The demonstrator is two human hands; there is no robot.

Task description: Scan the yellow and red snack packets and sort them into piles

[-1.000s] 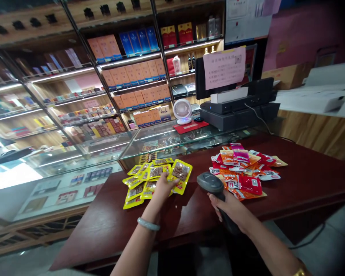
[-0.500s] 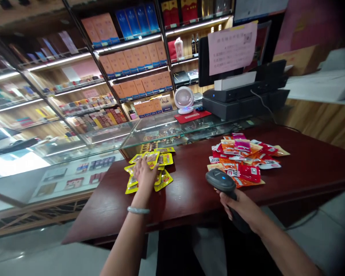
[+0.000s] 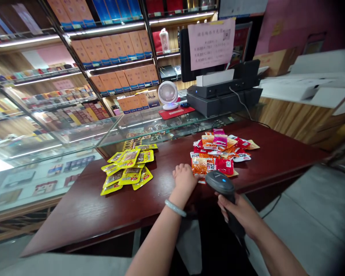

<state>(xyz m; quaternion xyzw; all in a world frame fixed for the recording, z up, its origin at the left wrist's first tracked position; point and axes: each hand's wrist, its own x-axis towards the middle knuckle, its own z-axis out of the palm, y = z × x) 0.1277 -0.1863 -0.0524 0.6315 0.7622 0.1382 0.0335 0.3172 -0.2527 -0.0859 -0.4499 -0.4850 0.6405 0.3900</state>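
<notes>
My left hand (image 3: 185, 178), with a pale bangle on its wrist, is over the tabletop just left of the pile of red and orange snack packets (image 3: 209, 165). Its fingers are loosely bent, the thumb stands apart towards the nearest orange packet, and nothing shows in it. Whether the thumb touches that packet I cannot tell. My right hand (image 3: 239, 211) is wrapped round the handle of a black barcode scanner (image 3: 220, 181), whose head with a blue light is in front of the pile. To the left lies a pile of yellow snack packets (image 3: 129, 168), apart from both hands.
The dark red wooden table (image 3: 83, 209) meets a glass display counter (image 3: 126, 132) at the back. On the counter are a white fan (image 3: 168, 94), a red mat (image 3: 175, 112) and a cash register with a monitor (image 3: 215, 92). Stocked shelves (image 3: 115, 51) rise behind.
My left hand has left the yellow packets and moved right, to beside the red and orange pile. The right hand still grips the scanner. The view has turned to the right.
</notes>
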